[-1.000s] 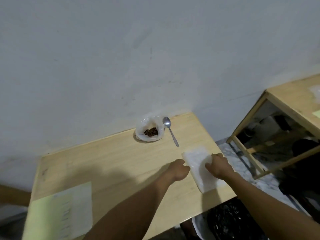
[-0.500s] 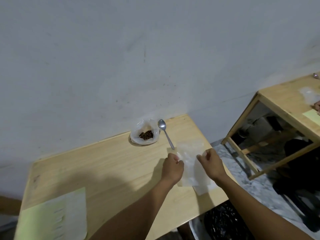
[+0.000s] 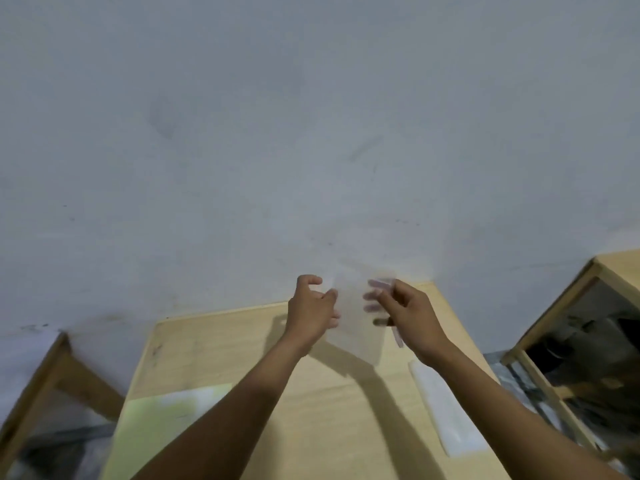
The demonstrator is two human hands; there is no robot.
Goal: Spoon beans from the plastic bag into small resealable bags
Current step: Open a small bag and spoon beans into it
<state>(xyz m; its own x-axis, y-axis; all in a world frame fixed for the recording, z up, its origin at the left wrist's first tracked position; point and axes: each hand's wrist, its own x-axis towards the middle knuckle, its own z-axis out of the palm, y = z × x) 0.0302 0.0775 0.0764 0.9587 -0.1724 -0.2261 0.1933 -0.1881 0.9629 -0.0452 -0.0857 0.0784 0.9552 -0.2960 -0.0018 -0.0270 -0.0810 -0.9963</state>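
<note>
Overhead, a small translucent resealable plastic bag is held above the pale wooden table, seemingly pinched by left hand and right hand fingers.

Thin, translucent plastic in the small resealable bag, milky and smooth, blurred at the edges. Pale wood on the table, matt with faint grain and a few dark scuffs; a flat stack of bags in the same frosted plastic, slight sheen; a yellow-green paper sheet, matt. Behind, a painted wall, dull grey-white, smudged and a little rough; similar light wood on the neighbouring table.
</note>
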